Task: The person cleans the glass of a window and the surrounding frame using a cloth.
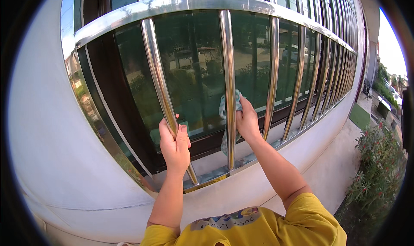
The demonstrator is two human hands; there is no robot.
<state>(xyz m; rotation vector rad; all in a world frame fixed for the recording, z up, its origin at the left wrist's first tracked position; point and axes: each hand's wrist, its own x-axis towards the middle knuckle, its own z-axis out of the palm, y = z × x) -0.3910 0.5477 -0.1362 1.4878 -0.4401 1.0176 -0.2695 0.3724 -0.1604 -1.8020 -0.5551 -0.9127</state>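
Note:
My left hand (174, 147) is wrapped around a shiny metal window bar (157, 71) near its lower end. Through the gap to the right of the middle bar (227, 71), my right hand (249, 119) reaches in and grips a crumpled blue-green cloth (240, 102). The cloth hangs behind that bar, partly hidden by it, close to the dark window glass (194, 71). Whether it touches the glass I cannot tell. Part of my right hand's fingers is hidden by the cloth.
A wide horizontal metal rail (181, 3) crosses above the bars. Below runs a metal bottom rail (210, 178) along the sill. A white wall (64, 132) stands at the left. To the right are a concrete walkway (336, 152) and a flowering shrub (378, 165).

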